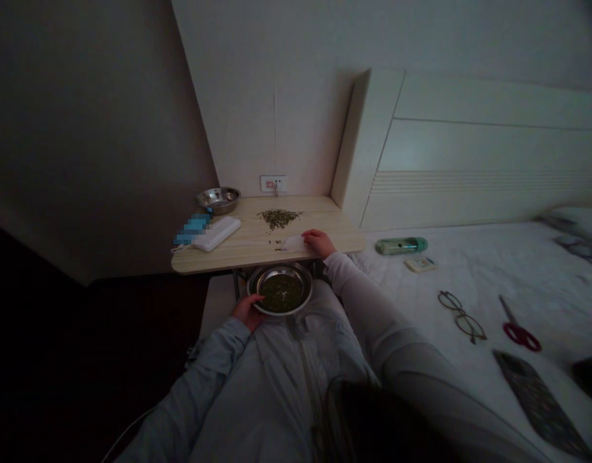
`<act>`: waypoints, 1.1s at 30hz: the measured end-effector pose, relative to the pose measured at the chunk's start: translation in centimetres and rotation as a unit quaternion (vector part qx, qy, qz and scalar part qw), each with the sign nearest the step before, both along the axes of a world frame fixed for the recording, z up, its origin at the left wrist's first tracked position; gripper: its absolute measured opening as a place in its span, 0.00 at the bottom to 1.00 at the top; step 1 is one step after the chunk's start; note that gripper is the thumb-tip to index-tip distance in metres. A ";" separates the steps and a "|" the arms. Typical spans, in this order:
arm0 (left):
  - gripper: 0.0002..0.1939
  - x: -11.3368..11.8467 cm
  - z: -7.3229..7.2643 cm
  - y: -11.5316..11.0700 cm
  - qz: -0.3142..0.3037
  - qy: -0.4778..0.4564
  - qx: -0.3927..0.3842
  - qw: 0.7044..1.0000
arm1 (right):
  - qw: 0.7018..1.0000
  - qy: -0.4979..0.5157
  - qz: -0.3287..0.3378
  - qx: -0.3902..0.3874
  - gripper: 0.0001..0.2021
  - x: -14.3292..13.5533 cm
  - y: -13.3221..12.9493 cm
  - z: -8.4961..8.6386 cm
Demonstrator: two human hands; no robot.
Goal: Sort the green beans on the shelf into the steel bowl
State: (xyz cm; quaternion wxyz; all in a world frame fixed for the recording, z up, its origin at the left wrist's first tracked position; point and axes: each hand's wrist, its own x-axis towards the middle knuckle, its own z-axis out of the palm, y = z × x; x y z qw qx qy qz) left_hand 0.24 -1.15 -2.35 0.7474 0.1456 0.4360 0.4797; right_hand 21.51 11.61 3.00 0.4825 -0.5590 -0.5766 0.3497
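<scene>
A metal bowl [305,281] with small green grains or seeds in it rests at my lap, just below the table's front edge. My left hand [249,310] grips its left rim, thumb over the inside. On the small wooden table [250,247], my right hand [320,242] pinches a thin, pale flat piece [293,242] by its right end. A few loose grains lie at the left tip of that piece. Farther back on the table spreads a pile of the same small grains [279,218]. What exactly the pale piece is, I cannot tell.
A second metal bowl [219,200] stands at the table's back left, by a white box-like object [219,233] and a blurred blue item [192,229]. On the bed at right lie a green bottle [401,245], glasses [462,316], scissors [519,331] and a dark patterned phone-shaped object [542,402].
</scene>
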 end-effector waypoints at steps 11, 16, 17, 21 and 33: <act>0.08 0.0 -0.1 0.1 -0.001 0.005 -0.007 1.000 | 0.997 -0.075 0.012 0.029 0.08 -1.1 -3.2 0.0; 0.08 -0.1 0.0 0.1 -0.001 0.005 -0.007 1.000 | 0.990 -0.127 -0.016 0.051 0.08 -0.9 -4.0 0.1; 0.08 -0.1 0.0 0.0 -0.003 0.003 -0.006 1.000 | 0.989 -0.135 -0.022 0.054 0.08 -0.9 -4.1 0.2; 0.08 0.0 0.0 0.0 -0.006 0.003 -0.006 1.000 | 0.985 -0.158 -0.043 0.061 0.08 -1.0 -4.5 0.3; 0.09 0.1 0.4 -0.1 -0.002 0.003 0.002 1.000 | 0.980 -0.179 -0.061 0.064 0.06 -1.4 -6.0 0.6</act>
